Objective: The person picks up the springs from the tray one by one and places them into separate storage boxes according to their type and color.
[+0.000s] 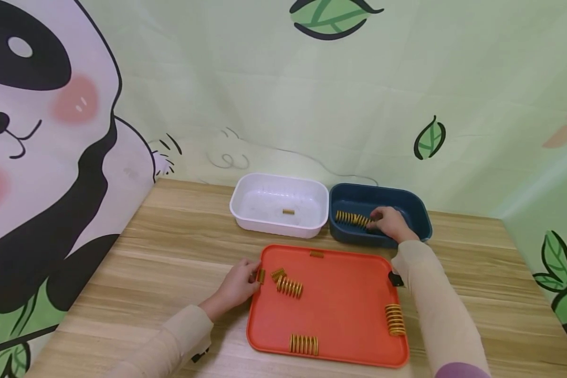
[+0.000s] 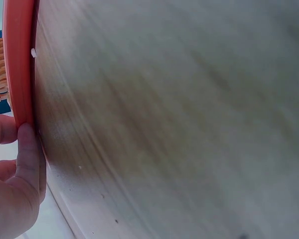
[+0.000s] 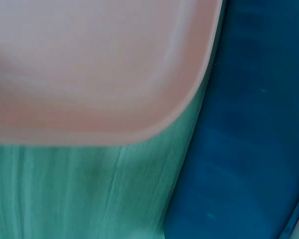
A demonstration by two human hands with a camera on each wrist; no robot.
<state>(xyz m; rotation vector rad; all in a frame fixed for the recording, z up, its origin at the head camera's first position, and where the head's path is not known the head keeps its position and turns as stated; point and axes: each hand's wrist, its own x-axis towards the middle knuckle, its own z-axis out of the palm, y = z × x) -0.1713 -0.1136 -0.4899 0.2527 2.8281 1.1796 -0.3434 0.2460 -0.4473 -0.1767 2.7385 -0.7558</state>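
Note:
My left hand (image 1: 238, 283) pinches the left rim of an orange-red tray (image 1: 345, 304), with thumb and fingers on either side of that edge in the left wrist view. Right by those fingertips lies a small gold spring (image 1: 261, 276). Another small spring (image 1: 279, 274) leans against a large gold coil spring (image 1: 290, 287) farther in. My right hand (image 1: 391, 224) reaches into a dark blue bin (image 1: 413, 207), its bent fingertips at the right end of a large coil spring (image 1: 361, 220). A second large spring (image 1: 344, 217) lies end to end with it. The right wrist view leaves that hand out.
Left of the blue bin stands a white bin (image 1: 260, 202) holding one small spring (image 1: 289, 211). Along the tray's edges lie a small spring (image 1: 316, 254) at the back, a large spring (image 1: 304, 345) in front and another large spring (image 1: 395, 319) at right, beside my right sleeve.

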